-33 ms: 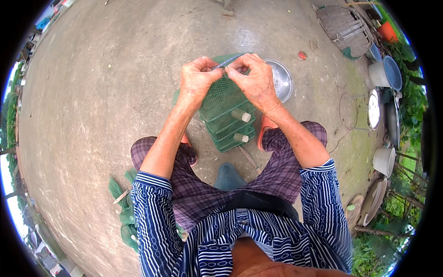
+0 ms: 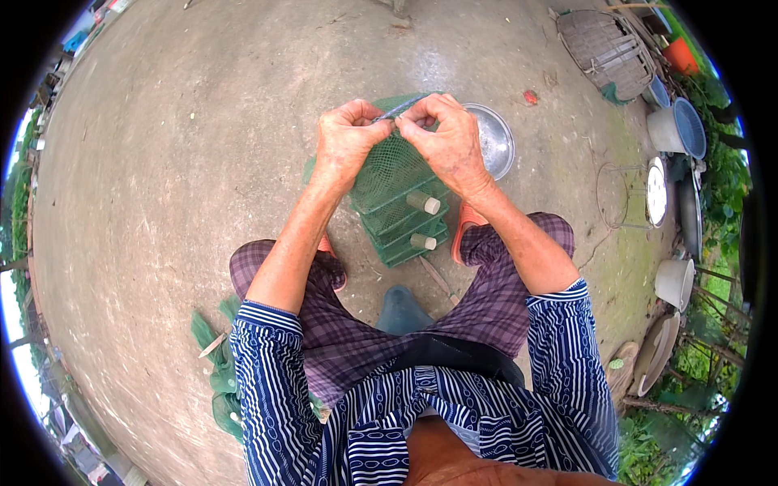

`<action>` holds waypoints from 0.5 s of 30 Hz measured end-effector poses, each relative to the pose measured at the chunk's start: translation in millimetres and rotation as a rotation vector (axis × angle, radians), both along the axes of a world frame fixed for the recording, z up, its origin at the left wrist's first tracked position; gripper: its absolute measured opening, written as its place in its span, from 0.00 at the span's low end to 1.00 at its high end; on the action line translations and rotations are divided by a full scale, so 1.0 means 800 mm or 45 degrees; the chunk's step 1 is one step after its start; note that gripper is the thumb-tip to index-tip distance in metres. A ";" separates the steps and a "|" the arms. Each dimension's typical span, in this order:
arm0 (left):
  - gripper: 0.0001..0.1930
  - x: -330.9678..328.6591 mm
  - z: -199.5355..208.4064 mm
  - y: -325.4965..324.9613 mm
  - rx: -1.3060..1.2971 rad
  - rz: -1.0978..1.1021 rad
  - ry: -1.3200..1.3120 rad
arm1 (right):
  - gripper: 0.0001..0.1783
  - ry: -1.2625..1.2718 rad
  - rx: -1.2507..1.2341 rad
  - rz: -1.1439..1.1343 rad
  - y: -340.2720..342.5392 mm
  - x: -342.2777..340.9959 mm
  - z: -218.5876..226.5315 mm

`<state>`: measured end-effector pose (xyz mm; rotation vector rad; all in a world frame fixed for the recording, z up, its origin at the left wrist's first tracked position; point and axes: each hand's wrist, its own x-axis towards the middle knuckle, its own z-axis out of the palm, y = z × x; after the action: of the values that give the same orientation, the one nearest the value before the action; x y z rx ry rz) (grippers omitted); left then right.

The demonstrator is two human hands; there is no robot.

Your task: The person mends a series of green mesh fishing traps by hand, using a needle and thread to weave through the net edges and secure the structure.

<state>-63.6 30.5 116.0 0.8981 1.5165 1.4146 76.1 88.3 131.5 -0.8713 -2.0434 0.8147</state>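
A green mesh net trap (image 2: 395, 174) stands between my feet, its netting drawn up toward my hands. Two pale cylindrical pieces (image 2: 423, 202) stick out from its right side. Along its top edge runs a blue cord (image 2: 403, 106). My left hand (image 2: 347, 139) is closed on the cord's left part, thumb and forefinger pinched together. My right hand (image 2: 446, 138) pinches close beside it, with the cord passing under its fingers. The two sets of fingertips almost meet. Whatever lies exactly between them is too small to make out.
Behind my right hand lies a round metal basin (image 2: 496, 144). More green netting (image 2: 223, 368) rests by my left elbow. A woven basket (image 2: 604, 53), a white bucket with a blue inside (image 2: 677, 130) and a wire stand (image 2: 620, 194) are at the right.
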 end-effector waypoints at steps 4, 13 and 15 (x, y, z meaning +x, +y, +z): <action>0.06 0.001 -0.001 0.000 0.018 0.010 0.007 | 0.07 -0.003 -0.008 -0.010 -0.001 -0.001 0.000; 0.06 0.001 -0.004 0.000 0.028 0.027 -0.037 | 0.07 0.038 -0.014 -0.008 -0.002 -0.002 0.001; 0.06 0.001 -0.005 0.000 0.027 0.025 -0.037 | 0.08 0.041 -0.048 -0.010 -0.002 -0.003 -0.001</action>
<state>-62.8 30.4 112.3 0.8739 1.4950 1.4544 73.9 86.9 130.8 -0.8811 -2.0014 0.8598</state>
